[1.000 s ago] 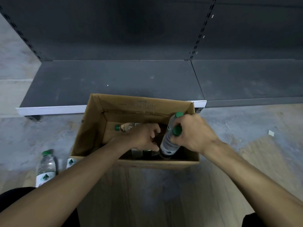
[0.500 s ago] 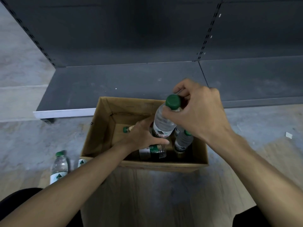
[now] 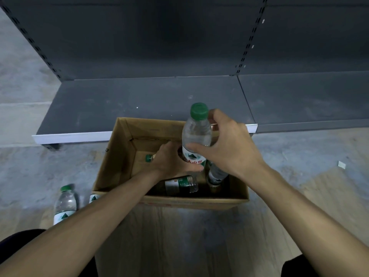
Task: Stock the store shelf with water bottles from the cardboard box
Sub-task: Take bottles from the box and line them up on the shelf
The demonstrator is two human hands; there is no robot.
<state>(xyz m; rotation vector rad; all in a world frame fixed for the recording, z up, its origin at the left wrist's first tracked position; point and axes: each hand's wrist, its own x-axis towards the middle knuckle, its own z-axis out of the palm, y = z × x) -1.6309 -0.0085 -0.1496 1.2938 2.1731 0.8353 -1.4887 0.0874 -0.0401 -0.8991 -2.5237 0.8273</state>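
One bottle (image 3: 196, 136) is riding higher over the box (image 3: 119, 156) than half a second ago, and the right hand (image 3: 229, 150) is now gripping its body, off the green cap (image 3: 199, 111). The left hand (image 3: 171, 160) is cupping its base with curled fingers. Its white label is showing a green triangle and red characters, unreadable. More bottles are lying in the box.
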